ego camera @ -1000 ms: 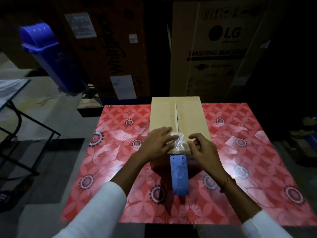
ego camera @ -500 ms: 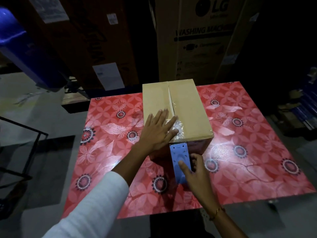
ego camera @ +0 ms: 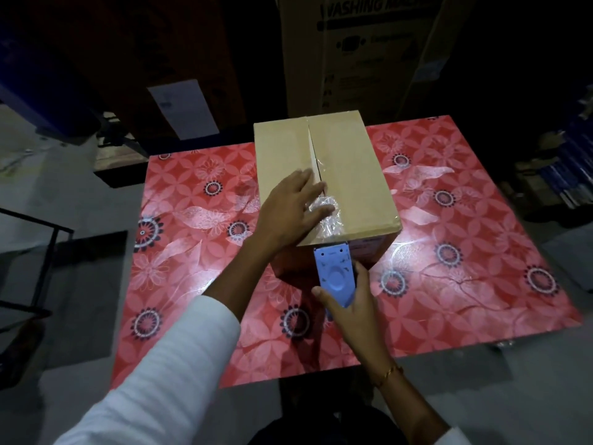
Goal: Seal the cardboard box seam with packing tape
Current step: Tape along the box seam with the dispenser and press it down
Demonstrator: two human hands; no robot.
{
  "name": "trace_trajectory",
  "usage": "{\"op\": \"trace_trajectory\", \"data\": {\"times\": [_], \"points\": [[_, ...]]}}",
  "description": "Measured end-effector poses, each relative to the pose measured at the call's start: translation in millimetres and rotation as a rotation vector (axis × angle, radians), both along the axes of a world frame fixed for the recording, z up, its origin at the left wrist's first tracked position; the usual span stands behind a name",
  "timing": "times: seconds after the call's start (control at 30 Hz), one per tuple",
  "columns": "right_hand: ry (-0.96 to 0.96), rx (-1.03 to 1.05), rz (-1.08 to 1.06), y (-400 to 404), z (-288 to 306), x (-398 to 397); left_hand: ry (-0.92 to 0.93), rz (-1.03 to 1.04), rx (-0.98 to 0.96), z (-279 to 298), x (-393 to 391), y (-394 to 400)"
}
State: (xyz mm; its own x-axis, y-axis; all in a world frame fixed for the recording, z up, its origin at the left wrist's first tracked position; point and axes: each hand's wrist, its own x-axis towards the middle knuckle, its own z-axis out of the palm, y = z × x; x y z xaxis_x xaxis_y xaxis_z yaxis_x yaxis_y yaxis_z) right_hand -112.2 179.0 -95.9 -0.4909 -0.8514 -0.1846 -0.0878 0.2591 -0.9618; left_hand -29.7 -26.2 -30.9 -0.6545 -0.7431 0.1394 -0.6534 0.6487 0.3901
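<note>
Now, near the table's far edge, the cardboard box has its seam running straight away from the person, whose left hand lies flat, open, on crinkled tape while the nearer right hand grips the blue tape dispenser below the box's near edge.

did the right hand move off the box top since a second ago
Yes. The right hand left the cardboard box top, dropping to the near face to grip the blue tape dispenser.

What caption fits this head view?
Left hand flat on cardboard box, pressing crinkled tape at the seam; right hand grips blue dispenser.
</note>
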Motion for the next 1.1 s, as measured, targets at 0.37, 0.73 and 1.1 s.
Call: {"op": "trace_trajectory", "data": {"times": [0.37,0.73,1.1], "points": [[0.013,0.037,0.073,-1,4,-5,-0.295,-0.084,-0.114,3,-24,4],[0.013,0.025,0.086,8,-2,-3,-0.319,-0.009,-0.072,-7,-30,4],[-0.013,-0.001,0.072,18,7,2,-0.319,-0.005,-0.098,-10,-30,1]]}}
